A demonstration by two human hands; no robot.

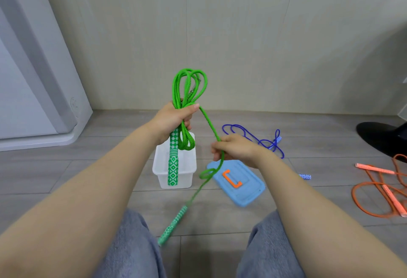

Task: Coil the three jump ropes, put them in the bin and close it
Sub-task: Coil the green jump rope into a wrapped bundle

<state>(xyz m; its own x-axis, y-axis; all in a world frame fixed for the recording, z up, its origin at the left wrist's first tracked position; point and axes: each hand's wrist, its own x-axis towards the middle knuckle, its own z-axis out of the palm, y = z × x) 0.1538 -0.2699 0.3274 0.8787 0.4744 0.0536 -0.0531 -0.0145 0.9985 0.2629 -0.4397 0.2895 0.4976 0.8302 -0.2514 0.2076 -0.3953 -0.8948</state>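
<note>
My left hand [174, 118] grips a bundle of loops of the green jump rope [189, 86], raised above the white bin [161, 168]; one patterned green handle hangs down from the fist in front of the bin. My right hand [234, 148] pinches the free strand of the same rope, which runs down past a small loop to the second green handle [174, 225] dangling above the floor. The bin's blue lid [246, 192] with an orange clip lies flat on the floor to the right of the bin. The blue rope [261, 140] and the orange rope [378, 187] lie loose on the floor.
A wall stands close behind the bin. A white appliance or cabinet [33, 93] fills the left side. A black round base [383, 138] sits at the far right. My knees in grey trousers [136, 249] are at the bottom edge.
</note>
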